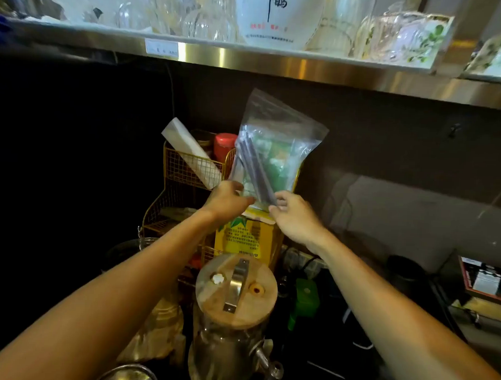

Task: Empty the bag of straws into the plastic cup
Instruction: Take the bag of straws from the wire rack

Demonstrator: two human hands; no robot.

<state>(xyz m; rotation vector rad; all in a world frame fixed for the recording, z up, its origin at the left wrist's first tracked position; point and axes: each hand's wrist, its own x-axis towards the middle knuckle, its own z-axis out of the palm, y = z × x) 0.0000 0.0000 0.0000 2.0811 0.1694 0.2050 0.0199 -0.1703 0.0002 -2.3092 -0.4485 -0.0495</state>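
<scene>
Straws (pixel 255 170), dark and wrapped, are lying inside a clear plastic bag (pixel 276 139) that both hands are holding up in front of a dark wall, below a steel shelf (pixel 304 66). The bag is standing upright, its upper end empty and slightly tilted to the right, with green and white contents also showing beside the straws. The left hand (pixel 226 199) is pinching the bag's lower left corner, its grip clenched on the plastic. The right hand (pixel 294 215) is grasping the lower right corner, fingers closed on the bag where the straw ends are gathering. Behind the bag, a gold wire basket (pixel 184 170) is holding a white roll (pixel 191 150) leaning to the left and a red-lidded jar (pixel 225 145). Just beneath the hands, a yellow carton (pixel 244 238) with green print is standing. Nearer the camera, a glass dispenser with a round wooden lid (pixel 236 291) and a metal handle is sitting on the dim worktop. Glassware is crowding the shelf above, blurred.
</scene>
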